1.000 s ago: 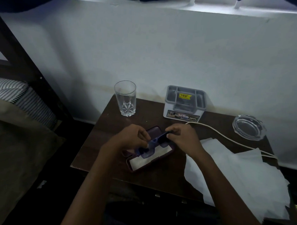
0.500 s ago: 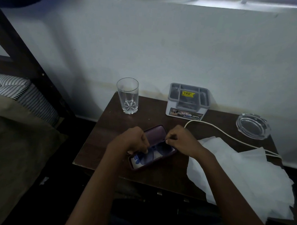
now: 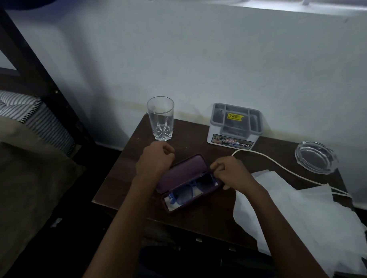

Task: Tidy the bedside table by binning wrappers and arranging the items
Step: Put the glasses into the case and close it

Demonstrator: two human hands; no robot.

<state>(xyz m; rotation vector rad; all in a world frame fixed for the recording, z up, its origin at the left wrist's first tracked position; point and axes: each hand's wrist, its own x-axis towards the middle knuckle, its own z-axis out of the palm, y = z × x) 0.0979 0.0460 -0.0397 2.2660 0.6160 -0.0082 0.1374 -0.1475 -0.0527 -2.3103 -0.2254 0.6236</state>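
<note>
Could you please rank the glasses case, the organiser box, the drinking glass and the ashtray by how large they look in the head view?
1. open glasses case, though it lies nearest the camera
2. grey organiser box
3. drinking glass and glass ashtray: they look about alike, so I leave them unranked

Sunglasses (image 3: 194, 186) in case (image 3: 183, 176); glass (image 3: 160, 118) behind.

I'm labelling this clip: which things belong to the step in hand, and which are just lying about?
In hand: glasses case, sunglasses inside it.
Lying about: drinking glass, grey organiser box, glass ashtray, white cable, white paper sheets.
</note>
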